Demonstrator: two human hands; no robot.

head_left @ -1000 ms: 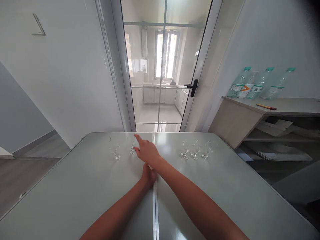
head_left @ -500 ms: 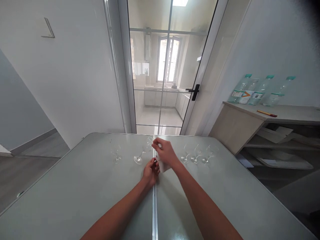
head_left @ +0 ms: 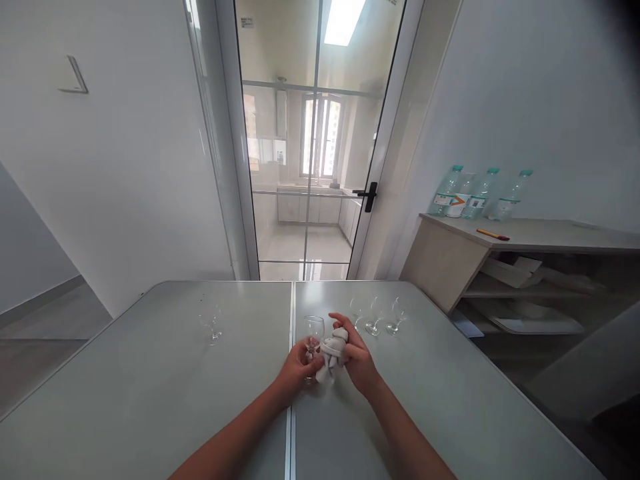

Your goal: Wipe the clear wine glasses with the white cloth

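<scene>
Glass [head_left: 315, 324] is being held upright in your left hand [head_left: 293, 370], as the head view is showing. Your left thumb and fingers are gripping it around the stem, and its bowl is standing clear above them. Its foot is partly hiding behind your fingers; whether it is touching the table [head_left: 150, 393] cannot be told. The glass is sitting in front of you, just right of the metal strip [head_left: 290, 433] dividing the tabletop.

Your right hand [head_left: 362, 365] is holding a bunched white cloth [head_left: 333, 348] just right of the glass. Your right fingers are pinching and curling about it, while one finger is extending above the cloth. Whether the cloth is touching the glass cannot be told.

Three more stemmed glasses [head_left: 373, 327] are standing in a row beyond your right hand, the nearest partly overlapping its fingers in view. One separate glass [head_left: 215, 334] is standing well apart on the left half. Plastic bottles [head_left: 481, 197] with green caps are standing on the cabinet [head_left: 440, 260] at right, behind a red-and-yellow object [head_left: 493, 235].
</scene>
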